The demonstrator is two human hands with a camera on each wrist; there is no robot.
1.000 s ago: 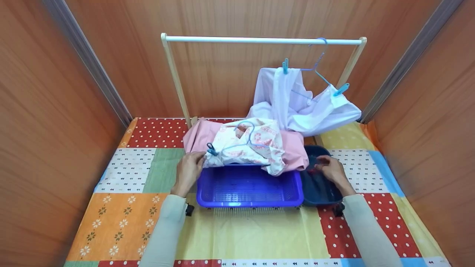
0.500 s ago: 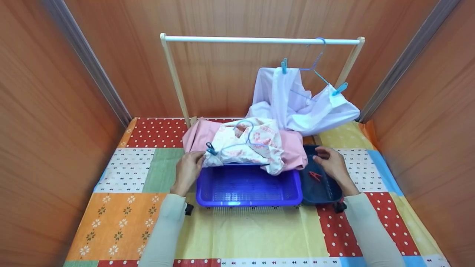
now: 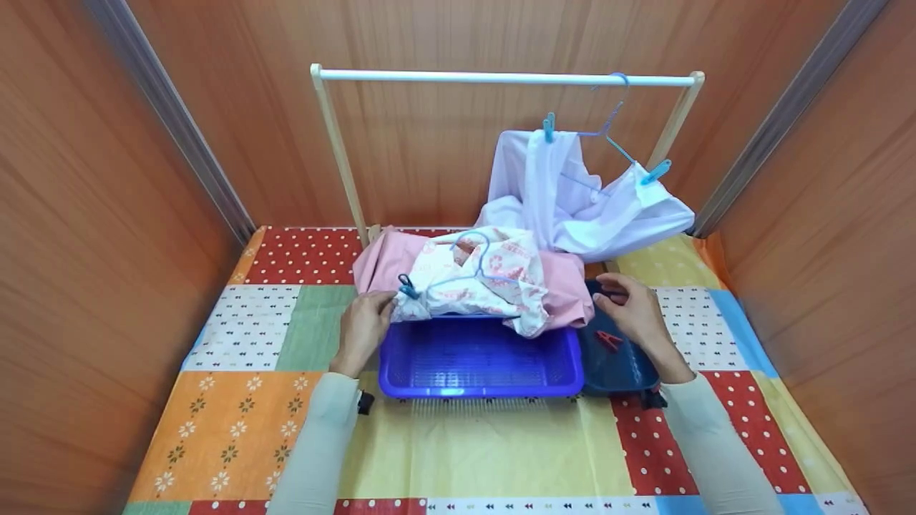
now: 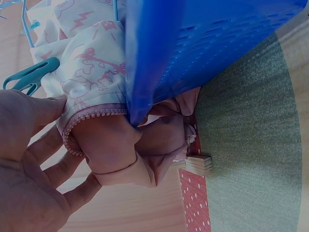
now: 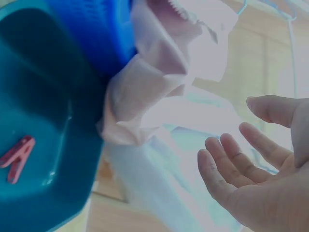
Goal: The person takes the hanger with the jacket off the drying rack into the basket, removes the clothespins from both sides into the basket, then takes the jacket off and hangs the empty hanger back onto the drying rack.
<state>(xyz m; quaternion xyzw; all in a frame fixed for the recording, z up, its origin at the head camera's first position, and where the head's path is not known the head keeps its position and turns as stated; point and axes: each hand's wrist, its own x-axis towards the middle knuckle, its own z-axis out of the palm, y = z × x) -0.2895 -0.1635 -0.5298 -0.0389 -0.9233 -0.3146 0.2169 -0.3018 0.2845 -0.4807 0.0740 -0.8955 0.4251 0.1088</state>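
A white cloth garment with pink print [image 3: 458,290] and a plain pink part lies draped over the back of a blue basket [image 3: 483,392], a blue hanger [image 3: 481,261] on top of it. My left hand [image 3: 365,329] pinches its left corner, thumb on the printed side and fingers behind the edge, as the left wrist view shows. A teal clothespin [image 4: 34,75] is clipped right beside the thumb. My right hand [image 3: 637,318] holds nothing, fingers spread and slightly bent, above a dark teal basin [image 3: 640,375]. One red clothespin [image 5: 18,157] lies in that basin.
Behind stands a drying rack with a white rail [image 3: 458,76]. A white shirt [image 3: 544,186] hangs low on it from a blue hanger, held by two light blue clothespins. Wooden panels [image 3: 86,286] enclose the sides and back. A patchwork cloth [image 3: 486,458] covers the table.
My right hand has risen from the red clothespin in the basin and moved back, its fingers opening, so the clothespin now shows. My left hand has stayed at the garment's corner.
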